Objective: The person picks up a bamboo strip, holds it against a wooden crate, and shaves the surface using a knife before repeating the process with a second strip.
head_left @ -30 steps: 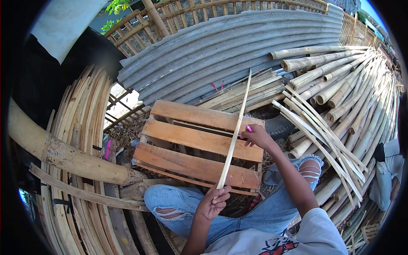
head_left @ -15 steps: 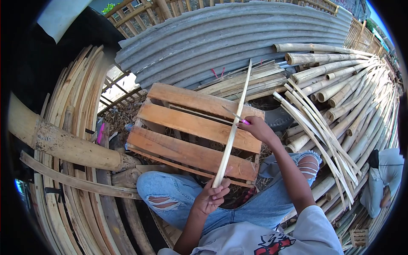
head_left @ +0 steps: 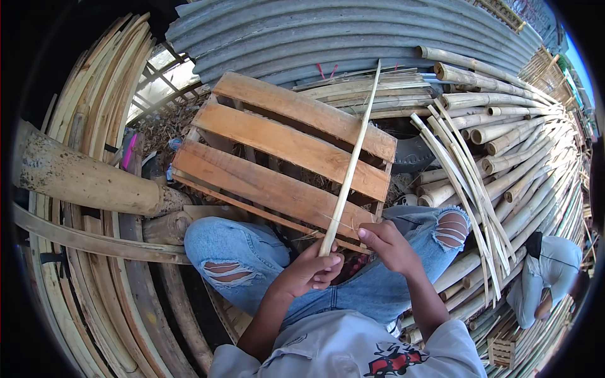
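Observation:
A long pale bamboo strip [head_left: 354, 155] slants up and away from my lap, across a low wooden slatted crate [head_left: 252, 174]. My left hand [head_left: 310, 271] is closed around its near end. My right hand [head_left: 392, 247] grips a knife [head_left: 343, 223], its thin blade lying across the strip a little above my left hand. The knife's handle is hidden inside the fist; it showed pink earlier. A few thin shavings [head_left: 307, 235] hang beside the strip near my left hand.
Bamboo poles [head_left: 498, 135] are piled at the right, with loose split strips [head_left: 469, 195] over them. More split lengths [head_left: 94, 138] and a thick bamboo pole [head_left: 94, 176] lie left. Corrugated sheeting [head_left: 340, 31] stands behind. Another person [head_left: 548, 271] bends at far right.
My right hand has drawn the knife down along the strip toward me, from the crate's middle to near my left hand. The camera view has shifted and tilted down a little.

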### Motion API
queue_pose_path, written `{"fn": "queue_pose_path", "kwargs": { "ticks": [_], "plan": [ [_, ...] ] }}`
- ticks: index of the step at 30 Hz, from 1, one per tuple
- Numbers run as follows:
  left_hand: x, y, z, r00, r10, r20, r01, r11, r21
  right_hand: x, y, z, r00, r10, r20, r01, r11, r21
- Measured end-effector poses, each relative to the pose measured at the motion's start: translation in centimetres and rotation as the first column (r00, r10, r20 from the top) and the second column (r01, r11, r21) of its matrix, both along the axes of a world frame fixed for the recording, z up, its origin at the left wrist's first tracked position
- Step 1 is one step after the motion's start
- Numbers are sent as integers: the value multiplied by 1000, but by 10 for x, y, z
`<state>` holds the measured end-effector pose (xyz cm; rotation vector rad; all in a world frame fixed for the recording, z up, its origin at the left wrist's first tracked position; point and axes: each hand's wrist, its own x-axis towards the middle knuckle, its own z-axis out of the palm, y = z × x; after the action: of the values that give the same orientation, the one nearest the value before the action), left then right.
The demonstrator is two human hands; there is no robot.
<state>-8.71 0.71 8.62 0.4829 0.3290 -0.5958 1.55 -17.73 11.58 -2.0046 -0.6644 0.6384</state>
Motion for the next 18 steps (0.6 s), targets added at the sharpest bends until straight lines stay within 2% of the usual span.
{"fn": "queue_pose_path", "kwargs": {
  "ticks": [1,2,3,5,8,10,13,15,18],
  "plan": [
    [1,-2,4,999,-30,40,24,992,126,-5,-2,-1,1000,-5,-5,5,1000,-9],
    [1,-4,7,995,-64,76,43,967,251,-9,-3,-2,997,77,15,-77,996,38],
    [2,-6,10,995,-68,72,48,969,244,-12,-2,-1,987,158,39,-160,983,84],
    [1,-10,15,966,-214,145,106,841,531,-18,-3,9,980,197,36,-198,980,23],
    [0,-9,9,971,-200,133,117,877,466,-23,-2,8,977,208,-35,-209,977,-36],
    [0,-7,6,975,-174,139,100,899,425,-25,0,1,986,167,3,-167,984,-60],
    [-5,-2,1,984,-115,135,60,933,354,-32,3,1,980,200,8,-199,978,-62],
    [-8,2,-7,984,-107,142,75,974,213,-35,4,2,977,212,-10,-212,974,-76],
    [-7,5,-7,985,-126,118,101,974,203,-38,5,-4,976,215,18,-213,975,-68]
  ]
}}
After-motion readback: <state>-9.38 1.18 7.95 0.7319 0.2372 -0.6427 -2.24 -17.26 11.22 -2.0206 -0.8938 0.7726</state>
